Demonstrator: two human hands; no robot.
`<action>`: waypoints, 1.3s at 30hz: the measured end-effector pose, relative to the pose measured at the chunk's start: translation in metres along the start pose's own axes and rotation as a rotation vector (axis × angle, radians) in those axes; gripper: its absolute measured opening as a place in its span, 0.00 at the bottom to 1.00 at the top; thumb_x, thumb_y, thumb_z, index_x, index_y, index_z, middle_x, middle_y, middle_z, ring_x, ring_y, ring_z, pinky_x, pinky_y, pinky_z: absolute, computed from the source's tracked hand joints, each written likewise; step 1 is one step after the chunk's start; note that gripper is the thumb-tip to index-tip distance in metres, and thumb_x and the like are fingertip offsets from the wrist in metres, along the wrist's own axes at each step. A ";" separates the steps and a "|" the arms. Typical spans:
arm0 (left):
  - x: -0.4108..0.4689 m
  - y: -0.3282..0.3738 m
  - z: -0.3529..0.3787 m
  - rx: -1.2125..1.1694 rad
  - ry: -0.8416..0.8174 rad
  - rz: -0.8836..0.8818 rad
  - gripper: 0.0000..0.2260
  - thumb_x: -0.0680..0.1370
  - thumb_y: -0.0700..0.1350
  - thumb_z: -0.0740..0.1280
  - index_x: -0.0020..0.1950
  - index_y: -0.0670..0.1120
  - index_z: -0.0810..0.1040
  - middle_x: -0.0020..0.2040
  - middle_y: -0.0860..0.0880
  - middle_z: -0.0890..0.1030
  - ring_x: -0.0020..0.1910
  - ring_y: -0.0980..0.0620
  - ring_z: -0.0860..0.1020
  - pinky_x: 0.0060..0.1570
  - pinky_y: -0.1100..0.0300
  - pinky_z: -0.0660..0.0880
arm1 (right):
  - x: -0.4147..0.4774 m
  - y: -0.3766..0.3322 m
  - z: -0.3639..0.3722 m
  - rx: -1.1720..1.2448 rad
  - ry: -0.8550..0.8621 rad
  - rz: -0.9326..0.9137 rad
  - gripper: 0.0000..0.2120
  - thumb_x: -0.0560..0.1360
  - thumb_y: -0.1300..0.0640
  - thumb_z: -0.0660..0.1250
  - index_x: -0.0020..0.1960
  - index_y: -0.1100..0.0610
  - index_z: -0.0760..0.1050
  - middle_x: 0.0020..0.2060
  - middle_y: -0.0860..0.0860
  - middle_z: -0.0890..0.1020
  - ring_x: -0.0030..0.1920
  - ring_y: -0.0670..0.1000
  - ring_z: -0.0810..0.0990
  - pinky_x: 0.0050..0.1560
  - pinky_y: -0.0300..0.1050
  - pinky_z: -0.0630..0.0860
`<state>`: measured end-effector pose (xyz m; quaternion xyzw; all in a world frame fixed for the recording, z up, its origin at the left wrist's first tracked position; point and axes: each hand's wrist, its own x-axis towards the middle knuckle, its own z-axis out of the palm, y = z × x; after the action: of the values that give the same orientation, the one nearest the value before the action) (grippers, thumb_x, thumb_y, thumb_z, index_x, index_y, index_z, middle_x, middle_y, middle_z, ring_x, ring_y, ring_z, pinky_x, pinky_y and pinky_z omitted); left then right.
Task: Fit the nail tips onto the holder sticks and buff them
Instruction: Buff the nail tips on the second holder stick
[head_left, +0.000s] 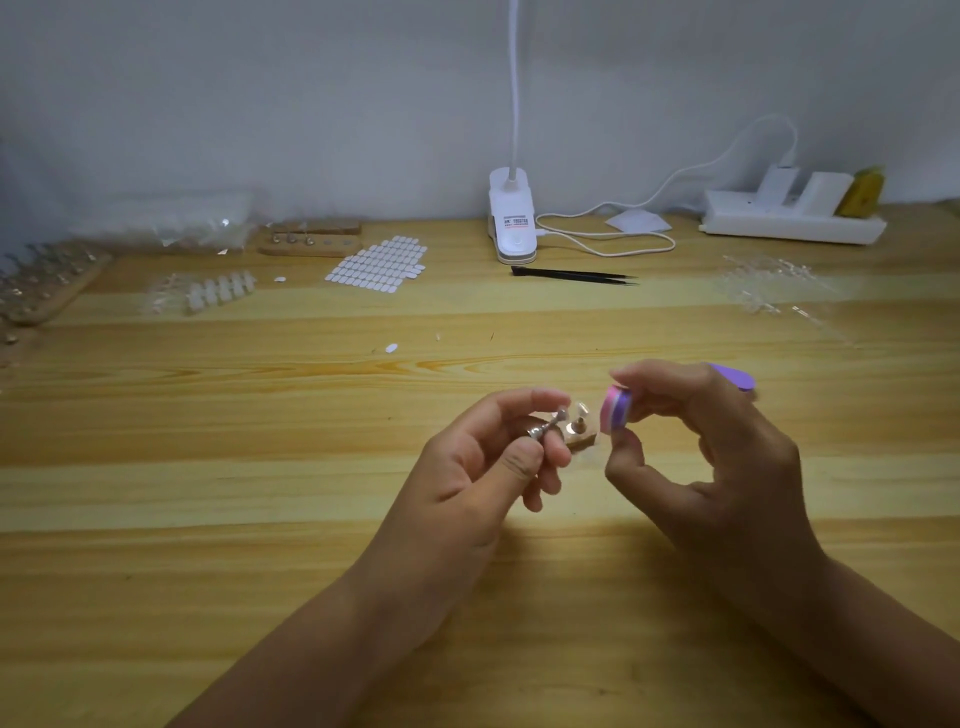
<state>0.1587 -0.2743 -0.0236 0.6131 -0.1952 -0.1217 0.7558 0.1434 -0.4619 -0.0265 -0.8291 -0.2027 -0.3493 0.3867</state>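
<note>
The person's left hand (498, 457) pinches a small metal holder stick (545, 425) between thumb and fingers, just above the wooden table (260, 519). The right hand (717, 447) grips a pink and purple buffer (616, 410) just beside the stick's top end (the nail tip there is too small to see well). Right behind them sits a little wooden base (582, 441) with another stick standing in it. If the buffer pushes too hard, the tip could pop off and roll away, or the thin stick could slip from the fingers. A sideways rub might also knock the base over. Farther back lie a row of nail tips (221, 291), a sticker sheet (379, 260), black tweezers (571, 274) and a white lamp clip (511, 218).
</note>
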 end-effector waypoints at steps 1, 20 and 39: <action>0.000 0.000 0.000 0.014 -0.001 -0.009 0.14 0.79 0.39 0.60 0.63 0.47 0.77 0.42 0.50 0.80 0.41 0.54 0.77 0.42 0.63 0.74 | 0.001 0.001 0.000 -0.012 -0.002 -0.009 0.16 0.72 0.63 0.69 0.59 0.57 0.73 0.47 0.46 0.80 0.49 0.43 0.80 0.54 0.32 0.75; -0.007 -0.002 0.003 0.150 -0.012 -0.041 0.09 0.83 0.48 0.55 0.49 0.51 0.75 0.50 0.48 0.84 0.32 0.44 0.84 0.27 0.63 0.74 | -0.004 0.000 0.001 -0.077 -0.095 -0.164 0.12 0.74 0.63 0.66 0.58 0.60 0.77 0.48 0.56 0.82 0.51 0.49 0.79 0.54 0.40 0.77; -0.006 0.001 0.000 0.305 -0.062 0.059 0.08 0.83 0.51 0.59 0.52 0.51 0.76 0.49 0.53 0.83 0.35 0.48 0.84 0.25 0.63 0.73 | -0.007 -0.007 0.006 -0.083 -0.132 -0.193 0.16 0.79 0.63 0.65 0.66 0.59 0.71 0.56 0.56 0.79 0.58 0.51 0.78 0.59 0.42 0.76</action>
<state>0.1535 -0.2722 -0.0237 0.7107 -0.2524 -0.0871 0.6508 0.1372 -0.4536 -0.0312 -0.8423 -0.2920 -0.3375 0.3023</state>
